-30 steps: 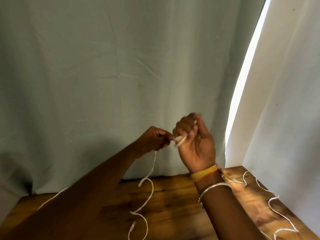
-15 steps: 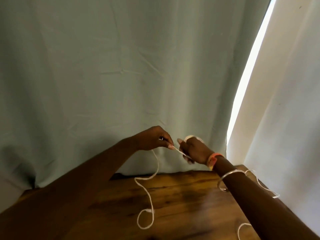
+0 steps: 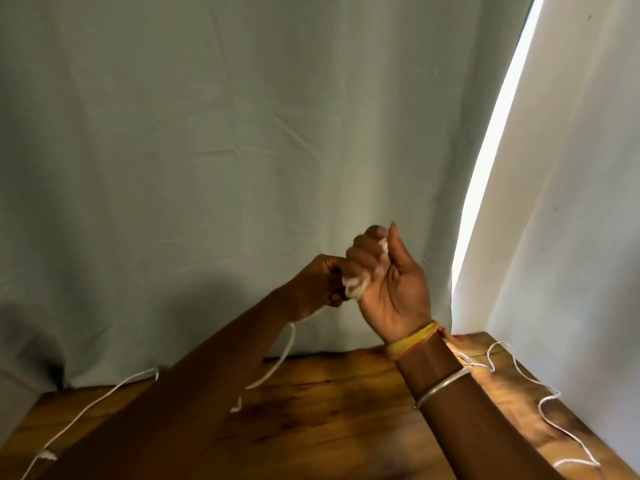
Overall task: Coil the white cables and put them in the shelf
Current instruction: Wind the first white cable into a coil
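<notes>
Both hands raised above a wooden tabletop (image 3: 329, 420), in front of a pale green cloth backdrop (image 3: 207, 150). Right hand (image 3: 388, 282) held upright, palm side toward the camera, fingers curled into a loose fist around a small bundle of white cable (image 3: 355, 287); white loops show between the curled fingers and at the lower edge of the fist. Left hand (image 3: 320, 287) sits just beside it, touching at the fingertips, pinching the same cable where it leaves the bundle. From the left hand a free length of the cable hangs down, its end (image 3: 237, 407) dangling just above or on the wood; cannot tell which. A second white cable (image 3: 90, 407) lies on the tabletop at the left, running out toward the near left corner. A third white cable (image 3: 547, 400) lies in loose waves along the right side of the tabletop, next to a white panel (image 3: 571, 220). Right wrist carries a yellow thread band (image 3: 412, 341) and a silver bangle (image 3: 443, 386). A bright strip of light (image 3: 491, 150) shows between the cloth and the panel.
</notes>
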